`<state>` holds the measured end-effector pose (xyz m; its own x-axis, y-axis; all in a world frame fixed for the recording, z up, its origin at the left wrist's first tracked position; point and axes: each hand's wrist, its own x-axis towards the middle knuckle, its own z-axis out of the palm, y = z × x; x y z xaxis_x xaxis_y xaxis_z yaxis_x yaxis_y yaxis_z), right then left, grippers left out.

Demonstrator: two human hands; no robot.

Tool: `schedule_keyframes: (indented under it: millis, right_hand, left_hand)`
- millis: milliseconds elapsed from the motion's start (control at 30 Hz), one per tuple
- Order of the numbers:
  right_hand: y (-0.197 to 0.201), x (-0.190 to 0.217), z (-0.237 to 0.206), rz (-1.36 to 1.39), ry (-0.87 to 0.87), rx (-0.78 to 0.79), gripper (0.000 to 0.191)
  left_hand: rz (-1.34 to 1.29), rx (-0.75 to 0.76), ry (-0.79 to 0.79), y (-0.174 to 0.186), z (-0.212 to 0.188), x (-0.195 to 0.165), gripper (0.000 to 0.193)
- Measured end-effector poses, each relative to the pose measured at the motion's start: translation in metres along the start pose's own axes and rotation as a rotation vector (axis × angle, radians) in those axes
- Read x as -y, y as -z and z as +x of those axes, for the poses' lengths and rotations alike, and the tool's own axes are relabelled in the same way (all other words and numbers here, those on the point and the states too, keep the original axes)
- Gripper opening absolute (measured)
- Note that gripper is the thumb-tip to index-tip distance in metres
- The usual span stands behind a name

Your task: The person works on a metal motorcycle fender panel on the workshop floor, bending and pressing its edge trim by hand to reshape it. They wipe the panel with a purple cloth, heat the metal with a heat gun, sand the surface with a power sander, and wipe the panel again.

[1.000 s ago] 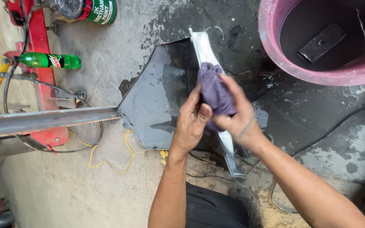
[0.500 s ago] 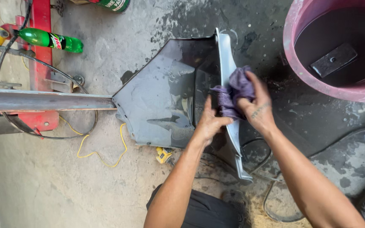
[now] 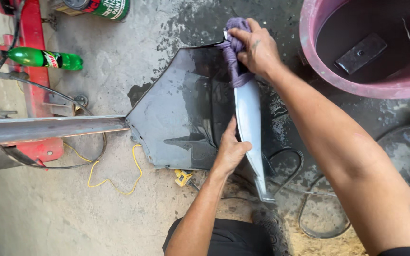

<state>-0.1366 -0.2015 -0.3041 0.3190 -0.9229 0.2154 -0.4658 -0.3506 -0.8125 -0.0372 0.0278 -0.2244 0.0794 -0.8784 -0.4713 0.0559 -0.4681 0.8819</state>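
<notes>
A dark, wet, glossy body panel point(image 3: 181, 109) lies on the concrete floor, with a pale grey raised edge point(image 3: 248, 118) running down its right side. My right hand point(image 3: 257, 47) is shut on a purple rag point(image 3: 232, 52) and presses it against the top end of that grey edge. My left hand point(image 3: 231, 149) rests flat on the panel beside the edge, lower down, fingers pointing up and holding nothing.
A large pink tub point(image 3: 309, 57) with dark water and a flat block in it stands at the upper right. A steel bar point(image 3: 48, 129) reaches in from the left. A green bottle point(image 3: 43, 59), a paint can point(image 3: 103, 7), a red frame point(image 3: 34, 80), yellow wire point(image 3: 112, 182) and black cable point(image 3: 304, 223) lie around.
My right hand has slid the rag up along the grey edge from its middle to its top end. My left hand stayed on the panel lower down.
</notes>
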Motion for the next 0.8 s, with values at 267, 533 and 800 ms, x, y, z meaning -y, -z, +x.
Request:
schedule_keyframes:
  millis: [267, 533, 800]
  right_hand:
    - [0.062, -0.002, -0.136, -0.139, -0.127, 0.232, 0.07]
    - [0.054, 0.02, -0.16, -0.459, -0.074, 0.033, 0.074]
    - [0.014, 0.066, -0.165, 0.575, -0.513, 0.169, 0.127]
  left_hand:
    - [-0.013, -0.122, 0.242, 0.011, 0.022, 0.013, 0.086]
    - [-0.055, -0.162, 0.131, 0.027, 0.087, 0.003, 0.066]
    - [-0.135, -0.152, 0.125, 0.015, 0.136, 0.001, 0.057]
